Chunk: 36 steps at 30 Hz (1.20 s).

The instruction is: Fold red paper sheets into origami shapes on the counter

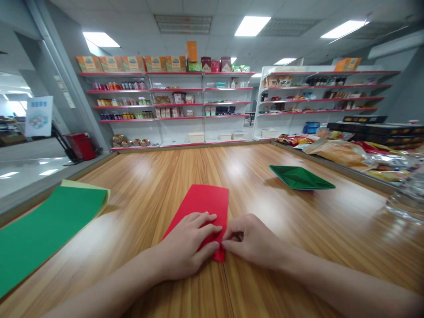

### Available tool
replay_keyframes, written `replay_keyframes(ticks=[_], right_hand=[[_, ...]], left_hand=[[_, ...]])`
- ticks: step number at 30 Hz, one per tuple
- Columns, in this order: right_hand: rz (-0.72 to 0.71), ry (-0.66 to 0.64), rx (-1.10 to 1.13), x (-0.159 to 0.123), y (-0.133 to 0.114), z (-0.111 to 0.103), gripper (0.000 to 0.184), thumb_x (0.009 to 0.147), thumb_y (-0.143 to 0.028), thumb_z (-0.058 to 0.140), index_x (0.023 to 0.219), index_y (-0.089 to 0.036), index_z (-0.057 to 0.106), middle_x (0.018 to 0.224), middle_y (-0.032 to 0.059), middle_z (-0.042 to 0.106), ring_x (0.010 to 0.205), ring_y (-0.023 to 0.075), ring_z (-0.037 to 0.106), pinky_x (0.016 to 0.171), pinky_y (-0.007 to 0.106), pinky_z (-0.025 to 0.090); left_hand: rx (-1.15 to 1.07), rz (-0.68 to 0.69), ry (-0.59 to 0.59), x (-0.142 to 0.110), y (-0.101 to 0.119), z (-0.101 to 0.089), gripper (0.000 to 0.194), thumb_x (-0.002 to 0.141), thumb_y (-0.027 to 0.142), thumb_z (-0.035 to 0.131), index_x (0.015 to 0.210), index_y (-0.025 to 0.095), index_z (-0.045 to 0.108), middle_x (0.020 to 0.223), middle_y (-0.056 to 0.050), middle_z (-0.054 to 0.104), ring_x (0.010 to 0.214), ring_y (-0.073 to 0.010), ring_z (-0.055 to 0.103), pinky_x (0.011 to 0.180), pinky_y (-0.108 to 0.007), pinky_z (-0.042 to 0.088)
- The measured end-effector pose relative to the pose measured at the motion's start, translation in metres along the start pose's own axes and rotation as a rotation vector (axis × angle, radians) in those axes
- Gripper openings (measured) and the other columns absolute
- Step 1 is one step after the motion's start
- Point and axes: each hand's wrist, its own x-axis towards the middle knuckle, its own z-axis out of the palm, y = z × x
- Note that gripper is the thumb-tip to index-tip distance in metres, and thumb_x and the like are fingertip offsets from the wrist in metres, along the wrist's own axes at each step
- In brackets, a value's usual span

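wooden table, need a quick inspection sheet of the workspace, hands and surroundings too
Surface: wooden table, wood-grain top with a seam down the middle.
Things in hand: red paper, lying under the left hand.
Clutter: green sheet at left, green folded piece at right, clear plastic item at the right edge.
Hands: left spread on the red paper; right hand curled at its right edge, grip unclear.
Cables: nothing seen on the table.
Surroundings: stocked shelves beyond, packaged goods at right.
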Motion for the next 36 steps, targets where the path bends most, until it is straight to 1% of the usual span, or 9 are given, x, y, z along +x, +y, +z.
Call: replay_keyframes(ticks=[3, 6, 8, 10, 12, 14, 20, 31, 36], right_hand=[[-0.084, -0.118, 0.023, -0.004, -0.004, 0.0, 0.012, 0.074, -0.022, 0.062, 0.067, -0.017, 0.071, 0.055, -0.002, 0.061, 0.048, 0.0067, 0.046, 0.045, 0.018, 0.03], [-0.153, -0.223, 0.083, -0.009, -0.01, 0.001, 0.014, 0.075, -0.023, 0.063, 0.068, -0.014, 0.071, 0.057, -0.0004, 0.063, 0.048, 0.0061, 0.048, 0.045, 0.017, 0.031], [-0.188, -0.275, 0.111, -0.011, -0.013, 0.002, 0.015, 0.074, -0.023, 0.063, 0.068, -0.013, 0.072, 0.056, 0.0002, 0.063, 0.046, 0.0055, 0.047, 0.044, 0.016, 0.03], [-0.19, -0.294, 0.12, -0.012, -0.014, 0.003, 0.015, 0.073, -0.022, 0.063, 0.066, -0.012, 0.072, 0.053, 0.0001, 0.062, 0.044, 0.0051, 0.045, 0.043, 0.016, 0.029], [-0.159, -0.29, 0.128, -0.012, -0.013, 0.003, 0.014, 0.072, -0.021, 0.063, 0.065, -0.012, 0.071, 0.051, -0.0008, 0.06, 0.044, 0.0049, 0.044, 0.043, 0.016, 0.03], [-0.118, -0.264, 0.12, -0.01, -0.011, 0.002, 0.013, 0.071, -0.019, 0.061, 0.063, -0.013, 0.07, 0.051, -0.0018, 0.058, 0.045, 0.0052, 0.044, 0.044, 0.015, 0.03], [-0.011, -0.163, -0.005, 0.0, 0.0, -0.006, 0.016, 0.071, -0.021, 0.059, 0.058, -0.015, 0.066, 0.05, -0.0022, 0.056, 0.047, 0.0071, 0.044, 0.045, 0.018, 0.028], [0.039, -0.08, -0.084, 0.01, 0.01, -0.006, 0.019, 0.071, -0.024, 0.057, 0.055, -0.015, 0.06, 0.048, -0.0039, 0.049, 0.047, 0.0069, 0.041, 0.045, 0.019, 0.027], [0.058, -0.071, -0.079, 0.015, 0.014, -0.009, 0.019, 0.072, -0.026, 0.057, 0.057, -0.015, 0.062, 0.05, -0.003, 0.052, 0.048, 0.0078, 0.044, 0.045, 0.02, 0.028]], left_hand=[[0.007, -0.002, -0.012, -0.003, 0.003, -0.008, 0.045, 0.085, 0.044, 0.052, 0.124, 0.021, 0.055, 0.125, -0.013, 0.053, 0.117, -0.0319, 0.047, 0.101, -0.052, 0.036], [-0.001, -0.001, -0.085, -0.007, 0.005, -0.011, 0.071, 0.076, 0.054, 0.059, 0.137, 0.02, 0.043, 0.127, -0.016, 0.049, 0.12, -0.0374, 0.042, 0.102, -0.057, 0.032], [-0.023, -0.001, -0.145, -0.01, 0.006, -0.011, 0.084, 0.074, 0.061, 0.058, 0.143, 0.02, 0.033, 0.141, -0.019, 0.037, 0.131, -0.0416, 0.029, 0.104, -0.06, 0.026], [-0.036, 0.005, -0.218, -0.011, 0.005, -0.01, 0.086, 0.078, 0.064, 0.051, 0.146, 0.02, 0.023, 0.152, -0.019, 0.017, 0.138, -0.042, 0.012, 0.106, -0.062, 0.019], [-0.034, 0.015, -0.286, -0.011, 0.005, -0.009, 0.087, 0.081, 0.065, 0.045, 0.148, 0.019, 0.014, 0.154, -0.017, 0.006, 0.139, -0.0399, 0.002, 0.107, -0.063, 0.013], [-0.028, 0.021, -0.32, -0.01, 0.004, -0.009, 0.087, 0.082, 0.065, 0.042, 0.148, 0.017, 0.01, 0.154, -0.017, 0.004, 0.139, -0.0382, 0.0, 0.108, -0.062, 0.011], [-0.03, 0.047, -0.29, -0.009, 0.004, -0.009, 0.086, 0.083, 0.063, 0.045, 0.148, 0.017, 0.013, 0.152, -0.019, 0.002, 0.138, -0.0383, -0.002, 0.107, -0.063, 0.011], [-0.023, 0.043, -0.293, -0.007, 0.006, -0.009, 0.087, 0.083, 0.059, 0.049, 0.148, 0.018, 0.009, 0.152, -0.018, 0.0, 0.138, -0.0381, -0.004, 0.108, -0.063, 0.01], [-0.02, 0.052, -0.299, -0.008, 0.005, -0.008, 0.087, 0.083, 0.06, 0.047, 0.148, 0.016, 0.009, 0.151, -0.019, 0.0, 0.138, -0.0386, -0.004, 0.107, -0.065, 0.009]])
